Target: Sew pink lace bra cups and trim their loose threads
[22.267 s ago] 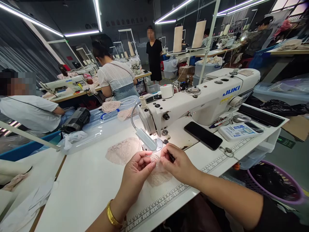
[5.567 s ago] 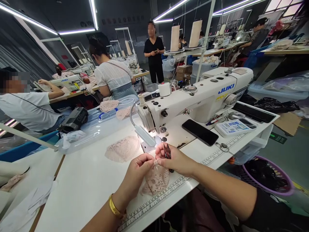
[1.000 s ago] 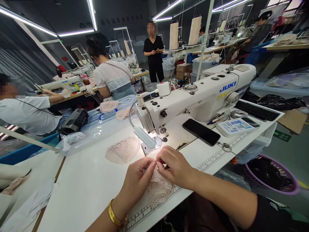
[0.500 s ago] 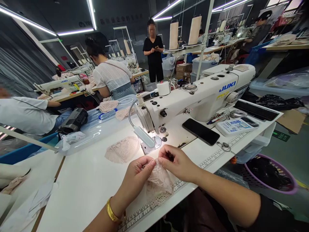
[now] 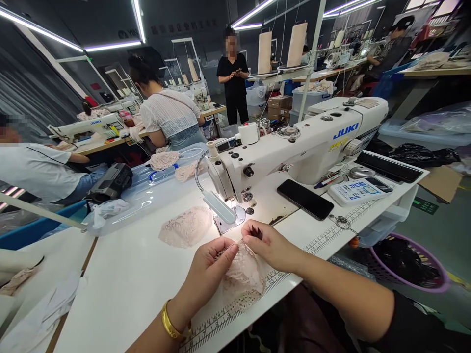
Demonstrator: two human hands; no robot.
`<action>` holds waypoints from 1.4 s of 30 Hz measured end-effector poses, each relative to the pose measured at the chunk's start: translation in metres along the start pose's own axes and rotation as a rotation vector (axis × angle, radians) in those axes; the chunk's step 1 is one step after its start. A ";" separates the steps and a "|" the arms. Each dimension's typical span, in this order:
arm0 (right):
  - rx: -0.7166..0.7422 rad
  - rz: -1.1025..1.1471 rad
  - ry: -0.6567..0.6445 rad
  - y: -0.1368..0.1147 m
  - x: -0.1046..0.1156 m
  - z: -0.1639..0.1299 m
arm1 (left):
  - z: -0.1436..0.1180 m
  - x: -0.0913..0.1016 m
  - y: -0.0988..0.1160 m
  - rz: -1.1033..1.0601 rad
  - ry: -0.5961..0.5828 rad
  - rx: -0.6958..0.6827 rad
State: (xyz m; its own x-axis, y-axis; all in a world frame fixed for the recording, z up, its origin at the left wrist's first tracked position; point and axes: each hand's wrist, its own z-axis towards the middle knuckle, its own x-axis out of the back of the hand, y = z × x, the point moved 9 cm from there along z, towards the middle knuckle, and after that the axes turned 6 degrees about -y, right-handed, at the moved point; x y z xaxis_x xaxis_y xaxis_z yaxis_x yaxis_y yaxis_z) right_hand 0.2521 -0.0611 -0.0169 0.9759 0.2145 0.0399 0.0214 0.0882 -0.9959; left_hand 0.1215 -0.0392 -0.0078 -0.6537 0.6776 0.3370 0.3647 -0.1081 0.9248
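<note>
Between my two hands is a pale pink lace piece (image 5: 245, 274), its upper edge pinched and its lower part hanging over the ruler strip at the table's front. My left hand (image 5: 209, 267) grips that edge between thumb and forefinger. Close beside it, my right hand (image 5: 267, 245) pinches the same edge, fingers curled. A second lace piece (image 5: 187, 226) lies flat on the table, left of the needle plate (image 5: 232, 223). Just beyond my hands stands the white sewing machine (image 5: 294, 152), with a small lit lamp (image 5: 220, 208) in front of its needle area.
A black phone (image 5: 305, 198), a blue-and-white box (image 5: 353, 191) and a key ring (image 5: 343, 222) lie to the right. Lace pieces (image 5: 164, 160) rest on a clear plastic lid behind. A purple basket (image 5: 408, 262) stands on the floor at right. Several people are around.
Both hands stay on the lace edge. The fingers of my right hand have shifted slightly, and the view has moved a little.
</note>
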 end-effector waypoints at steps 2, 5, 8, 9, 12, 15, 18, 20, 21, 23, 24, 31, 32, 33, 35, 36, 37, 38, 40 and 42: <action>0.008 0.023 0.007 -0.001 0.002 0.000 | 0.000 0.000 -0.002 -0.028 -0.004 0.014; 0.051 0.046 0.011 -0.006 0.004 -0.001 | 0.000 0.000 -0.005 -0.052 0.000 0.027; 0.112 0.074 0.043 -0.013 0.007 -0.004 | 0.000 0.001 -0.008 -0.074 0.006 0.044; 0.125 0.063 0.056 -0.015 0.008 -0.005 | 0.000 0.002 -0.009 -0.082 0.008 0.046; 0.155 -0.060 0.077 -0.019 0.007 -0.009 | 0.000 0.003 -0.010 -0.117 0.017 0.038; 0.210 -0.203 0.091 -0.025 0.003 -0.013 | 0.001 0.003 -0.012 -0.164 0.018 0.048; 0.259 -0.267 0.121 -0.030 0.002 -0.014 | 0.001 0.001 -0.014 -0.235 0.014 0.069; 0.275 -0.283 0.122 -0.031 0.001 -0.014 | 0.002 0.000 -0.013 -0.275 0.009 0.076; 0.278 -0.290 0.117 -0.031 0.000 -0.013 | 0.002 -0.001 -0.013 -0.289 0.008 0.076; 0.265 -0.310 0.105 -0.029 -0.001 -0.012 | 0.002 -0.003 -0.012 -0.321 -0.002 0.074; 0.247 -0.323 0.103 -0.027 -0.001 -0.011 | 0.002 -0.004 -0.012 -0.343 -0.011 0.073; 0.193 -0.320 0.147 -0.019 0.005 -0.010 | 0.003 -0.007 -0.017 -0.447 -0.032 0.093; 0.226 -0.326 0.152 -0.022 0.004 -0.011 | 0.003 -0.006 -0.016 -0.428 -0.025 0.089; 0.264 -0.339 0.154 -0.026 0.003 -0.012 | 0.003 -0.005 -0.015 -0.396 -0.015 0.083; 0.342 -0.380 0.146 -0.035 -0.001 -0.015 | 0.003 -0.002 -0.012 -0.294 0.007 0.061; 0.371 -0.404 0.139 -0.038 -0.004 -0.016 | 0.002 -0.001 -0.010 -0.233 0.017 0.047; 0.391 -0.427 0.134 -0.040 -0.006 -0.016 | 0.002 0.000 -0.008 -0.173 0.025 0.032; 0.402 -0.447 0.131 -0.041 -0.007 -0.016 | 0.002 0.001 -0.006 -0.119 0.031 0.018; 0.404 -0.472 0.138 -0.041 -0.008 -0.015 | 0.001 0.001 -0.002 -0.033 0.042 -0.011; 0.392 -0.479 0.144 -0.039 -0.007 -0.014 | 0.000 0.000 0.003 0.043 0.048 -0.046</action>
State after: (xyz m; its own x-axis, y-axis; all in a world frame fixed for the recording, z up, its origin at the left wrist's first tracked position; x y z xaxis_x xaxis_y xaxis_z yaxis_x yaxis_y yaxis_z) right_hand 0.2470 -0.0797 0.0206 0.8980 -0.0676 0.4348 0.4082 0.4970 -0.7657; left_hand 0.1225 -0.0392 -0.0050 -0.6696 0.6360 0.3836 0.3630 -0.1704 0.9161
